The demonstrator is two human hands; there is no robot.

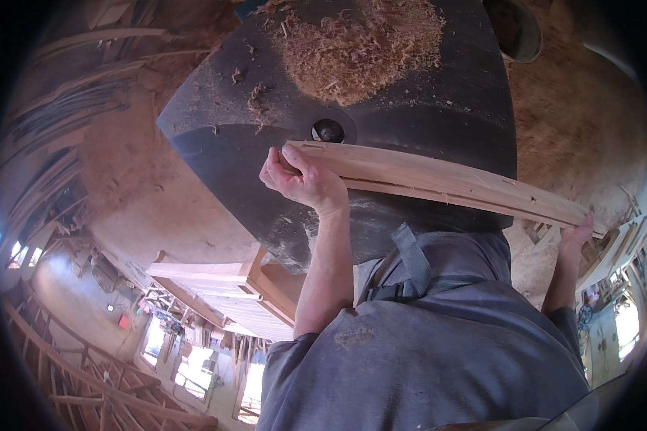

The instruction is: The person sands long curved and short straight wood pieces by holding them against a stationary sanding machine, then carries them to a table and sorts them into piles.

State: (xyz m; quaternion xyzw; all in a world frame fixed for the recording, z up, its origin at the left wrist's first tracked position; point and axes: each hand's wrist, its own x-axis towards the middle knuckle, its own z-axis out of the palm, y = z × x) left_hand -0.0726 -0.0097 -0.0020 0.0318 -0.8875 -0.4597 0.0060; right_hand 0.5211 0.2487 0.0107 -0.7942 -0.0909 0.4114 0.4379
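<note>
A long, slightly curved wooden board (438, 178) with a groove along its near side lies across the dark machine table (223, 154). My left hand (305, 178) grips its left end, fingers curled around it. At the far right my right hand (577, 231) holds the other end, which sticks out past the table's right edge. Just beyond the board's left end, a round opening in the tabletop holds a dark, round spindle (328, 130). The board's left end is right beside this opening; whether the two touch I cannot tell.
A heap of wood shavings (359, 54) covers the table's far part. To the left behind me stands a pale wooden panel piece (208, 287). Long boards (72, 93) are stacked along the left, and more timber (622, 248) lies at the right.
</note>
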